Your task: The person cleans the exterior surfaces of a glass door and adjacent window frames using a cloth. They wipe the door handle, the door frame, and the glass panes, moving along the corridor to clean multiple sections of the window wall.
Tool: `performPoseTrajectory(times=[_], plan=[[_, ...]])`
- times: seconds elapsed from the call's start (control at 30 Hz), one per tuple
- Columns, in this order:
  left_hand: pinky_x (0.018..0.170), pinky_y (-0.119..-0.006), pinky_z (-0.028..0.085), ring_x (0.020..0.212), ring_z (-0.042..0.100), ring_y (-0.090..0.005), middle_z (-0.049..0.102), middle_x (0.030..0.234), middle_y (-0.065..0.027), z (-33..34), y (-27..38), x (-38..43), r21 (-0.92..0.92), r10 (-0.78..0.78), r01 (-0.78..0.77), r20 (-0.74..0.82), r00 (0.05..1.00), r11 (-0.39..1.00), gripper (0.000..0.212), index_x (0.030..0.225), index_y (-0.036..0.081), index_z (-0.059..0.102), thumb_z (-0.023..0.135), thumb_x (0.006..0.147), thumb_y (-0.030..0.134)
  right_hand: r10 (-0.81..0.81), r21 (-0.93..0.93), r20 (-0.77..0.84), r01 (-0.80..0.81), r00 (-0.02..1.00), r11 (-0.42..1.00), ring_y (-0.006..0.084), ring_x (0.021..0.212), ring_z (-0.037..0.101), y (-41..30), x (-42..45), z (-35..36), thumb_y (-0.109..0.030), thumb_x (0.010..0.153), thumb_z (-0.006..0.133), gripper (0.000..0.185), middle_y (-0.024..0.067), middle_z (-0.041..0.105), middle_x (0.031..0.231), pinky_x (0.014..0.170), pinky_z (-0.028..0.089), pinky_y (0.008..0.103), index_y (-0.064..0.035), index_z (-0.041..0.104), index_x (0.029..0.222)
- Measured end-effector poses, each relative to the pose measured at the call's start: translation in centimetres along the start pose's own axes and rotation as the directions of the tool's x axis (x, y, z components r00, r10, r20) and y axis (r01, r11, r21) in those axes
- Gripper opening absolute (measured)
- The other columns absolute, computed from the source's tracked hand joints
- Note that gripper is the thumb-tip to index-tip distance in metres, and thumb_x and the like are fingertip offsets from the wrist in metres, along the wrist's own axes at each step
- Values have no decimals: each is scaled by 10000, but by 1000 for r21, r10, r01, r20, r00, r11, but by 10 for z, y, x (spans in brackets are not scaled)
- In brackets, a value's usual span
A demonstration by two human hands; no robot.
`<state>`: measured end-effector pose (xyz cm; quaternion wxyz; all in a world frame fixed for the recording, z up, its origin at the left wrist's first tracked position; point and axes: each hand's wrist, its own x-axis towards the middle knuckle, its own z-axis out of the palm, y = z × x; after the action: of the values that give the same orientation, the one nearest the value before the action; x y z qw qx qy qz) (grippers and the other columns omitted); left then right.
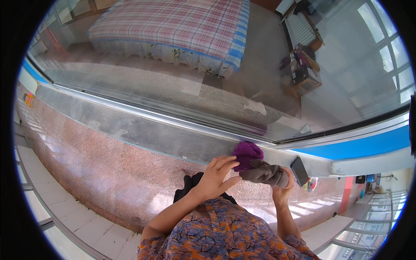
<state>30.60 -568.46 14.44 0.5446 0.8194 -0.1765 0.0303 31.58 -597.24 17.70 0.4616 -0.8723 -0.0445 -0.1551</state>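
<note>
A crumpled grey-brown cloth (265, 174) is bunched in my right hand (283, 185), its loose end pointing left. My left hand (218, 175) has its fingers apart and holds nothing. Its fingertips lie close to the grey-brown cloth and overlap the edge of a purple cloth (247, 153) in view; whether they touch it I cannot tell. The purple cloth rests on the grey window ledge (156, 133), partly behind the grey-brown one. Just beyond my right hand, a dark smartphone (299, 170) lies on the ledge.
A large glass pane (208, 97) in a metal frame (182, 122) rises beyond the ledge. Through it show a bed with a plaid cover (175, 26) and stacked boxes (304, 71). A multicoloured item (311, 184) sits near the phone. Speckled reddish floor (97, 156) stretches left.
</note>
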Motion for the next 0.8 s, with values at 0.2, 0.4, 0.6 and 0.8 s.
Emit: performPoseTrajectory(times=[0.2, 0.4, 0.6, 0.8], plan=[[986, -499, 459, 1244, 514, -357, 558, 1367, -111, 65, -32, 60, 579, 346, -332, 90, 934, 745, 483, 1232, 120, 645, 767, 795, 286, 90, -541, -271, -230, 958, 809, 404, 1162, 555, 98, 21, 1, -102, 713, 811, 610, 162, 651, 1242, 1022, 436, 501, -76, 611, 1289], [894, -455, 522, 1033, 576, -345, 622, 1110, -92, 17, -62, 30, 497, 270, -176, -124, 955, 850, 367, 1028, 74, 656, 769, 684, 129, -117, -579, 185, 204, 976, 789, 324, 1188, 526, 18, 24, 90, -303, 638, 863, 703, 53, 604, 1350, 997, 402, 498, -151, 614, 1278], [912, -484, 492, 1056, 557, -384, 619, 1105, -134, -115, -105, -43, 619, 71, 286, -486, 871, 731, 365, 1033, 55, 618, 730, 688, 12, -226, -617, 314, 380, 922, 689, 303, 1172, 527, 42, 18, 47, -199, 656, 838, 534, 3, 641, 1289, 987, 385, 486, -189, 689, 1168], [1049, -540, 411, 1227, 517, -403, 607, 1293, -164, -181, -136, -65, 637, 25, 572, -679, 734, 516, 415, 1154, 46, 629, 689, 744, 61, -44, -742, 129, 126, 991, 658, 353, 1195, 502, 50, 26, 35, -379, 765, 808, 626, 69, 611, 1319, 980, 369, 539, -163, 619, 1321]])
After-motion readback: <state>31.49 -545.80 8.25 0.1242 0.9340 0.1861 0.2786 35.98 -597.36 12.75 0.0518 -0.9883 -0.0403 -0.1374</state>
